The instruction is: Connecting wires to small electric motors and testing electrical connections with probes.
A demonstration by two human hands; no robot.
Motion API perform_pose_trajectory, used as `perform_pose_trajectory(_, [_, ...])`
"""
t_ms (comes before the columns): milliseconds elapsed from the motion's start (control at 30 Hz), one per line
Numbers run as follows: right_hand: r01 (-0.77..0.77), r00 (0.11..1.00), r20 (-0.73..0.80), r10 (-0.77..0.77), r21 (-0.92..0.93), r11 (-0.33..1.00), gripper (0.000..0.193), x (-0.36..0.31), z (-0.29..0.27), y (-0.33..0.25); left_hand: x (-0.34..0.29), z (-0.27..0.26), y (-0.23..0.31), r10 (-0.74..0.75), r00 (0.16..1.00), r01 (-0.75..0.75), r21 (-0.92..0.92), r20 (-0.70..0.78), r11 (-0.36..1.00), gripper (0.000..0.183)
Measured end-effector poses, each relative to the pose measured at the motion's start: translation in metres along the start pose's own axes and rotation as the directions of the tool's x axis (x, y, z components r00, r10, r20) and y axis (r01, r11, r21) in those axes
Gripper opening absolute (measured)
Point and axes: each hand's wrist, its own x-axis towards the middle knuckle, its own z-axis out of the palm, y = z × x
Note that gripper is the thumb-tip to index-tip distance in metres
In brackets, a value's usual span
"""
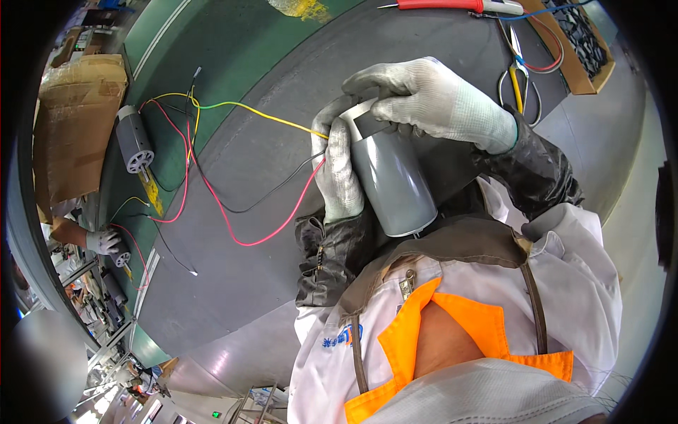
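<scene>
A grey cylindrical electric motor lies tilted against my front, its pale end pointing away from me. My left hand, in a whitish glove, wraps round that far end and grips it. Red, black and yellow-green wires run out from beside its fingers to the left. Over the same end bends my gloved right hand, with thumb and fingers curled together. Beneath its thumb shows a dark rectangular patch on the motor; whether it is a loose piece or an opening, I cannot tell. What the right fingertips pinch is hidden.
Another wired motor lies on the green belt at left, near a cardboard box. A co-worker's gloved hand touches a further motor. Scissors, a red-handled pointed tool and a box of black parts are at far right.
</scene>
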Motion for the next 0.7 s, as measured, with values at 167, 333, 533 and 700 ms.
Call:
perform_pose_trajectory(167, [0.055, 0.997, -0.046, -0.055, -0.016, 0.998, 0.039, 0.001, 0.006, 0.008, 0.002, -0.002, -0.002, -0.01, 1.0, 0.01, -0.009, -0.007, 1.0, 0.037])
perform_pose_trajectory(333, [0.299, 0.924, -0.182, -0.336, -0.205, 0.932, 0.037, 0.003, 0.019, 0.02, 0.005, 0.002, 0.0, -0.011, 1.0, 0.012, 0.055, -0.017, 0.998, 0.033])
perform_pose_trajectory(533, [0.249, 0.931, -0.168, -0.324, -0.357, 0.9, 0.045, 0.011, 0.006, 0.025, 0.009, 0.009, 0.002, -0.003, 0.999, 0.008, 0.134, -0.038, 0.991, 0.032])
perform_pose_trajectory(700, [-0.212, 0.943, 0.265, 0.2, 0.018, 0.977, 0.055, 0.021, -0.023, 0.014, 0.006, 0.002, 0.01, 0.05, 0.997, -0.037, 0.227, -0.055, 0.973, 0.035])
